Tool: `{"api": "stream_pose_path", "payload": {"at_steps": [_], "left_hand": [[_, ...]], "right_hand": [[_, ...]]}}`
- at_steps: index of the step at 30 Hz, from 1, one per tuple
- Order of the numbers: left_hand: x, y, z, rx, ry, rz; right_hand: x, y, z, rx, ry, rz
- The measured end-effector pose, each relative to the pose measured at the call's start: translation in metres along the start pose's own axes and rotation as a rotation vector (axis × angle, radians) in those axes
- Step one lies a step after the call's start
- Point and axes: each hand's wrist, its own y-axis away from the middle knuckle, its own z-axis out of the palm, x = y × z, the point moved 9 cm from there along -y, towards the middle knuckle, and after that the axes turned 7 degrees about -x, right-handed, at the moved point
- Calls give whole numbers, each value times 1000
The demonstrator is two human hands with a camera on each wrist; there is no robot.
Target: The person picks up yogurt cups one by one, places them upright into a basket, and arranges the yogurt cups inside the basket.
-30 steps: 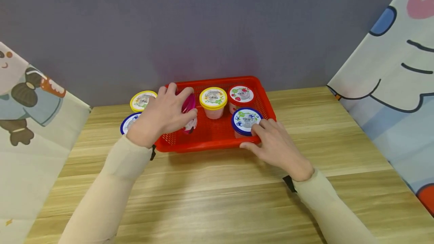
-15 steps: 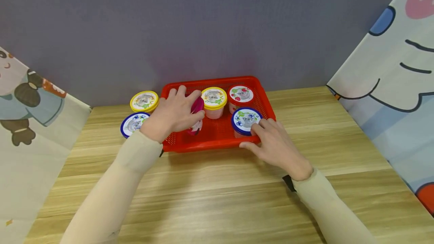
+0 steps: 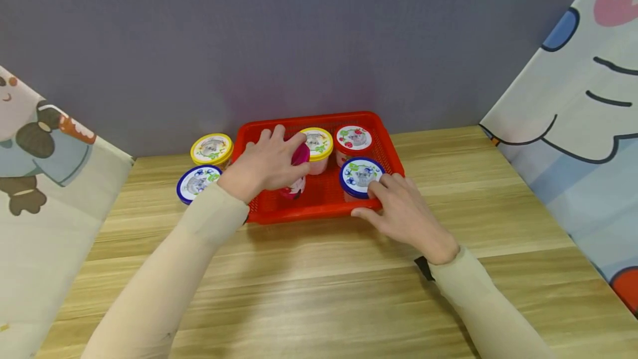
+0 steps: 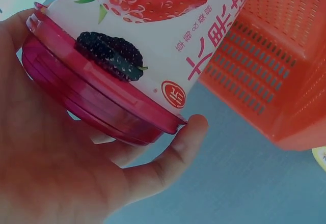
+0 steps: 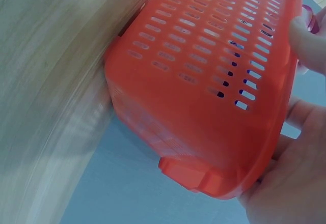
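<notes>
My left hand [image 3: 269,162] grips a yogurt cup by its magenta lid over the left part of the red plastic basket [image 3: 299,216]. In the left wrist view the yogurt cup [image 4: 142,61] shows a strawberry and a dark berry, with fingers and thumb around its lid. At the basket's front right, my right hand [image 3: 406,212] grips the rim, fingers inside and thumb outside. Its fingertips lie at the edge of a blue-lidded tub [image 3: 361,177]. A yellow-lidded tub [image 3: 317,145] and a red-lidded tub [image 3: 354,140] stand behind in the basket.
Left of the basket, another yellow-lidded tub [image 3: 211,149] and another blue-lidded tub [image 3: 198,183] stand on the wooden table [image 3: 319,292]. A grey wall panel [image 3: 319,37] rises right behind the basket. Printed cloths hang at both sides.
My left hand has moved right with the yogurt cup, nearer the yellow-lidded tub in the basket. The two tubs outside show more fully. My right hand stays on the rim.
</notes>
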Motion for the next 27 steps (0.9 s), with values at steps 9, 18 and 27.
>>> {"api": "stream_pose_path", "payload": {"at_steps": [9, 18, 27], "left_hand": [[7, -8, 7, -12, 10, 18], [11, -20, 24, -102, -35, 3], [21, -27, 34, -130, -38, 8]], "right_hand": [[0, 0, 1, -9, 2, 5], [0, 0, 1, 1, 4, -3], [1, 0, 0, 6, 2, -6]]}}
